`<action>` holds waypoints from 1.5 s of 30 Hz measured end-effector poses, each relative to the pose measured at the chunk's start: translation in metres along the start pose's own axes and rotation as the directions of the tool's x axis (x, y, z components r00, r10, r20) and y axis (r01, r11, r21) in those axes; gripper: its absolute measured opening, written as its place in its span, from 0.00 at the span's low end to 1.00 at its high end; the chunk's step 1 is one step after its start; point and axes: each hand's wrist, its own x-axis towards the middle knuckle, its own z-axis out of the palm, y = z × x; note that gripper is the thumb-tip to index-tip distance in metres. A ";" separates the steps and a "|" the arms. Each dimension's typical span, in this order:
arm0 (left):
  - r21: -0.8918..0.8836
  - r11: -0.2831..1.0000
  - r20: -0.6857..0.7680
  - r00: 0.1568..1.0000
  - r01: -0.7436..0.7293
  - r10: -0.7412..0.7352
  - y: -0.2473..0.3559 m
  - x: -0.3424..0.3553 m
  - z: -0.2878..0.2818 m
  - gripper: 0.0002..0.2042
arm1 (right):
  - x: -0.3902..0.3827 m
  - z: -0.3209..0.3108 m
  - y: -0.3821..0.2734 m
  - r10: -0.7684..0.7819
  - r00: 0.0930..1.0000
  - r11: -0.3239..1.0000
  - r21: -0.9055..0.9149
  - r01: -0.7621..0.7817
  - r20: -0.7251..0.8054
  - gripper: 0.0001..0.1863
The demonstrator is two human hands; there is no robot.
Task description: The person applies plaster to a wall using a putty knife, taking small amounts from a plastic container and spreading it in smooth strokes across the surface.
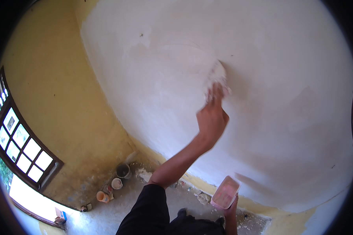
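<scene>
My left hand [212, 121] is raised to the wall [164, 78] with its fingers closed on a putty-smeared scraper [217, 74]. The tool is blurred, and its blade lies against the white coating. Below and to the right, my right hand [232, 207] grips a shallow rectangular plastic tub [226, 192] from underneath. Pinkish-white paste coats the inside of this tub. Most of the right hand's fingers are hidden behind it.
A yellow wall [59, 86] with a barred window [25, 147] stands to the left. Along its foot are a dark bucket [123, 171], a white pail [117, 183] and an orange container [102, 196]. Crumbled debris [203, 198] lies on the grey floor [106, 217] by the wall.
</scene>
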 end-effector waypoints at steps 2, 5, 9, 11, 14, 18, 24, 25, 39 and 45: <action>-0.105 0.990 0.078 0.991 -0.097 0.106 0.007 -0.030 -0.006 0.34 | 0.001 0.004 -0.007 -0.031 0.998 0.999 -0.011 0.032 0.056 0.27; -0.203 0.977 0.146 0.985 -0.061 0.092 -0.003 -0.044 -0.025 0.32 | 0.002 0.011 -0.016 -0.017 0.997 1.000 -0.008 0.018 0.074 0.27; -0.060 0.994 -0.140 0.987 -0.091 0.082 -0.040 -0.002 -0.032 0.35 | 0.005 0.006 -0.014 -0.081 0.994 0.997 -0.012 0.082 0.068 0.28; 0.130 0.982 -0.235 0.958 -0.137 0.165 -0.072 0.025 -0.016 0.34 | 0.003 0.008 -0.011 -0.017 0.998 1.000 0.004 0.017 0.060 0.28; 0.308 0.942 -0.008 0.990 -0.134 0.144 -0.093 -0.001 0.023 0.33 | 0.000 0.015 -0.007 0.044 0.997 0.999 0.029 -0.045 0.058 0.28; 0.087 0.948 0.158 0.944 -0.307 0.291 -0.080 -0.088 0.028 0.34 | 0.010 0.000 0.007 -0.054 0.997 0.996 -0.068 0.058 0.056 0.29; -0.239 0.967 0.088 0.993 0.093 -0.074 -0.067 -0.091 -0.037 0.20 | 0.008 -0.002 0.008 -0.039 0.995 0.997 -0.068 0.046 0.097 0.27; -0.149 0.969 0.002 0.980 0.198 -0.200 -0.076 -0.064 -0.044 0.11 | 0.005 0.003 0.003 -0.129 0.978 0.961 -0.222 0.164 0.164 0.27; 0.039 0.959 -0.283 0.924 0.279 -0.258 -0.089 0.143 -0.040 0.16 | 0.016 -0.005 0.006 -0.011 1.000 0.995 0.099 0.010 0.003 0.26; 0.073 0.996 0.024 0.999 -0.046 0.045 -0.030 0.069 -0.038 0.30 | 0.014 0.001 0.000 -0.066 0.997 0.995 0.083 0.063 0.037 0.27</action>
